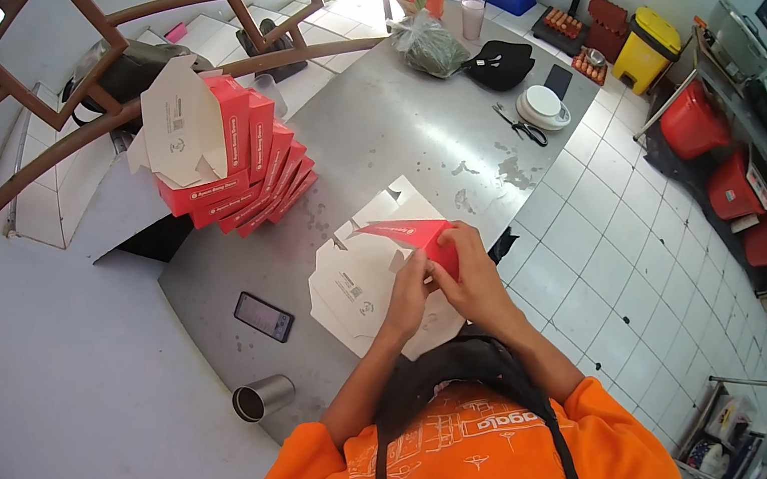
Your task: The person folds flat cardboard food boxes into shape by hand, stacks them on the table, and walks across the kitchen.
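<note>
A partly folded cardboard box (352, 290), white with printing inside and red outside, lies at the near edge of the metal table. Its red side panel (413, 231) stands raised at the right. My left hand (410, 293) pinches the near part of that raised side. Wrapped round the red corner, my right hand (473, 275) has its thumb close to the left fingertips. The exact fold between the fingers is hidden. Up and to the left is a stack of folded red-and-white boxes (226, 149), skewed and uneven, with the top one's lid open.
Left on the table are a phone (265, 316) and a steel cup (264, 398) on its side. Scissors (521, 125), a round white container (542, 107), a black cap (498, 65) and a plastic bag (428, 44) sit farther off. A brown railing (156, 95) borders the back.
</note>
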The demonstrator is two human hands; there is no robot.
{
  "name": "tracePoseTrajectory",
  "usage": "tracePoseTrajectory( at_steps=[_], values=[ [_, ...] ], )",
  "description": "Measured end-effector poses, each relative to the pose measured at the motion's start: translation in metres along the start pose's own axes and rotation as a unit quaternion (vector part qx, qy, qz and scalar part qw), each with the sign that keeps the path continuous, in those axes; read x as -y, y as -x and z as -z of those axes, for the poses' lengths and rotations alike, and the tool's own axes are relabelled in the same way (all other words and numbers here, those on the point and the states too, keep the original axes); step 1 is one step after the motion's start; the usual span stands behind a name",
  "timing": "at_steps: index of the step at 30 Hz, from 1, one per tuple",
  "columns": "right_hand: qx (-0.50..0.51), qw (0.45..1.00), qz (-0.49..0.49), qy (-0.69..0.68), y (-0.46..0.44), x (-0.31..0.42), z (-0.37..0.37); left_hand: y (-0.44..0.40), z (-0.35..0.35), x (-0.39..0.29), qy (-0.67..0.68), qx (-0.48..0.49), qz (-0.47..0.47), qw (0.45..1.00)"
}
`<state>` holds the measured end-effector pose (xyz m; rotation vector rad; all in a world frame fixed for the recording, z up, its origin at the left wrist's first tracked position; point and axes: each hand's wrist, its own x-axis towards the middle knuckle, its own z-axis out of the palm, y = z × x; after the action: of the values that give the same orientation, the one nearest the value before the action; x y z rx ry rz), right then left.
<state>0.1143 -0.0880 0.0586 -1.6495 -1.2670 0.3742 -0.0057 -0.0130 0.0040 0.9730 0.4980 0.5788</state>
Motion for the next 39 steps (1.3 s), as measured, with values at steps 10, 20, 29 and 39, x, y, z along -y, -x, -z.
tracePoseTrajectory(
  at_steps=[10,20,29,39],
  values=[
    [0.145,0.983,-0.11,0.004,0.015,-0.02,0.023,-0.01,-0.013,-0.002,-0.198,-0.039,-0.019,0.979],
    [0.111,0.909,-0.215,-0.34,0.022,-0.042,0.038,-0.014,-0.009,-0.016,-0.411,0.081,-0.147,0.896],
    [-0.044,0.839,-0.2,-0.505,0.001,-0.058,0.046,0.012,-0.033,-0.028,-0.33,0.165,-0.118,0.922],
    [0.11,0.904,-0.161,-0.38,0.012,-0.058,0.048,0.003,-0.034,-0.038,-0.354,0.235,-0.087,0.901]
  ],
)
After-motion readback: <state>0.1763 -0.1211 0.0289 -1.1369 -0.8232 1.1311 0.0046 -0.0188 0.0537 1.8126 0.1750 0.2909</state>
